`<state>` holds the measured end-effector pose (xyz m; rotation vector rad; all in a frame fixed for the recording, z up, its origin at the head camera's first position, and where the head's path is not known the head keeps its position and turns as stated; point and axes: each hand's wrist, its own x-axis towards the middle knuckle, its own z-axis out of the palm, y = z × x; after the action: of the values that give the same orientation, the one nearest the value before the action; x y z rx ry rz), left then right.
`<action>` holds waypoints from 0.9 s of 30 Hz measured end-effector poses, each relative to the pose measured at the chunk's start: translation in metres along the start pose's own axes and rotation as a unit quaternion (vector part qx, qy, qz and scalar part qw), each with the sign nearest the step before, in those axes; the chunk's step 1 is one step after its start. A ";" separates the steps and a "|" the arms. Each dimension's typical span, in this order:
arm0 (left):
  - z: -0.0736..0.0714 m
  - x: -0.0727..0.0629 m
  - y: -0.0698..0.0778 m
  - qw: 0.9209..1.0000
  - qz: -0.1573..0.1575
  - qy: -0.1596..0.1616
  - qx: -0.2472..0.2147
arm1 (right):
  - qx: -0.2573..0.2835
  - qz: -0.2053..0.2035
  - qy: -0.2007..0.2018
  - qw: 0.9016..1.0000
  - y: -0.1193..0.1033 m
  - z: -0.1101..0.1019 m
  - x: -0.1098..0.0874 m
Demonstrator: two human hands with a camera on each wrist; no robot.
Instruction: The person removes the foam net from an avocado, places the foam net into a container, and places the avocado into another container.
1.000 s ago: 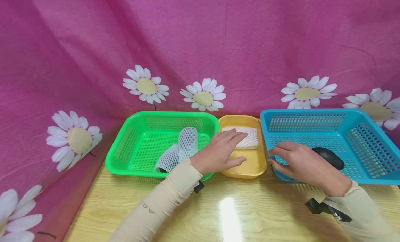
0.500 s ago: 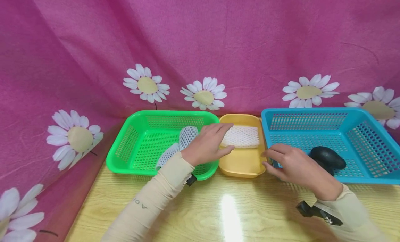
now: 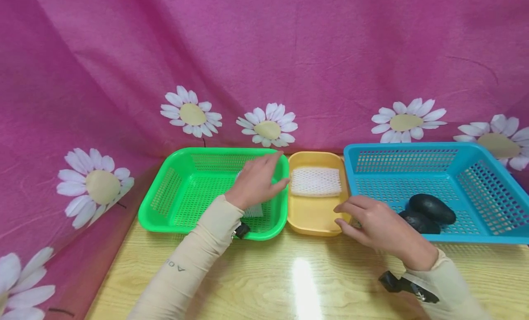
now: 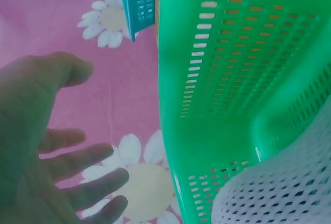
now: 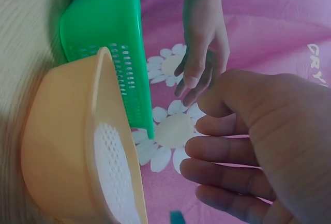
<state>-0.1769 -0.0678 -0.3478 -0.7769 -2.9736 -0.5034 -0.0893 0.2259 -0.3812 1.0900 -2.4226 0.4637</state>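
Observation:
My left hand [image 3: 258, 180] hovers over the green basket [image 3: 186, 196], fingers loosely extended, holding nothing. Beneath it, mostly hidden in the head view, lies white foam netting [image 3: 254, 211]; a rounded netted piece [image 4: 284, 193] shows in the left wrist view. My right hand [image 3: 378, 226] hangs between the yellow tray [image 3: 310, 214] and the blue basket [image 3: 396, 182], fingers relaxed and slightly bent around nothing. A flat white foam net sleeve [image 3: 316, 182] lies in the tray. Two dark oval fruits, avocado-like, rest in the blue basket: an upper one [image 3: 431, 209] and a lower one [image 3: 419, 222].
Green basket, yellow tray and blue basket stand side by side on a wooden table [image 3: 264, 283]. Behind them hangs a pink cloth [image 3: 322, 72] with white daisies. Small dark wrist devices, such as the right one [image 3: 407, 285], sit below the hands.
My left hand has moved left from above the yellow tray to above the green basket. My right hand has drifted left, uncovering the second dark oval fruit in the blue basket.

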 end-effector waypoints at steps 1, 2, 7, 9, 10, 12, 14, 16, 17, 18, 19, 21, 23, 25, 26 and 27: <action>0.000 0.001 -0.002 1.000 -0.008 0.000 -0.001 | 0.001 0.003 -0.002 1.000 -0.001 0.001 0.000; -0.001 0.001 -0.003 1.000 -0.017 -0.001 -0.005 | 0.002 0.005 -0.004 1.000 -0.001 0.003 0.000; -0.001 0.004 -0.014 0.997 -0.061 -0.015 -0.037 | 0.008 0.015 -0.007 1.000 -0.004 0.010 -0.001; -0.002 0.006 -0.019 0.996 -0.075 -0.024 -0.051 | 0.010 0.014 -0.007 1.000 -0.005 0.014 0.000; -0.002 0.006 -0.021 0.995 -0.082 -0.028 -0.058 | 0.009 0.013 -0.008 1.000 -0.006 0.015 0.001; -0.003 0.007 -0.026 0.993 -0.095 -0.036 -0.067 | 0.009 0.011 -0.009 1.000 -0.007 0.018 0.002; -0.004 0.008 -0.030 0.990 -0.111 -0.043 -0.074 | 0.012 0.012 -0.011 1.000 -0.008 0.020 0.003; -0.004 0.008 -0.034 0.988 -0.126 -0.046 -0.083 | 0.013 0.015 -0.013 1.000 -0.009 0.021 0.004; -0.004 0.008 -0.037 0.986 -0.133 -0.049 -0.087 | 0.015 0.016 -0.015 1.000 -0.010 0.022 0.005; -0.004 0.008 -0.039 0.984 -0.141 -0.051 -0.092 | 0.016 0.018 -0.016 1.000 -0.010 0.022 0.005; -0.004 0.008 -0.041 0.983 -0.147 -0.052 -0.096 | 0.017 0.019 -0.017 1.000 -0.010 0.023 0.005; -0.004 0.008 -0.045 0.980 -0.162 -0.057 -0.104 | 0.019 0.022 -0.017 0.999 -0.011 0.024 0.006; -0.004 0.009 -0.049 0.976 -0.176 -0.063 -0.108 | 0.022 0.023 -0.015 0.999 -0.011 0.025 0.006; -0.004 0.008 -0.054 0.974 -0.191 -0.071 -0.104 | 0.024 0.023 -0.013 0.999 -0.011 0.026 0.006; -0.004 0.008 -0.056 0.972 -0.198 -0.077 -0.102 | 0.025 0.023 -0.012 0.999 -0.011 0.027 0.006; -0.004 0.008 -0.058 0.970 -0.206 -0.082 -0.100 | 0.026 0.023 -0.012 0.999 -0.011 0.027 0.006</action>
<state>-0.2120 -0.1132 -0.3606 -0.2053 -3.2870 -0.7995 -0.0914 0.2020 -0.3997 1.0696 -2.4726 0.5355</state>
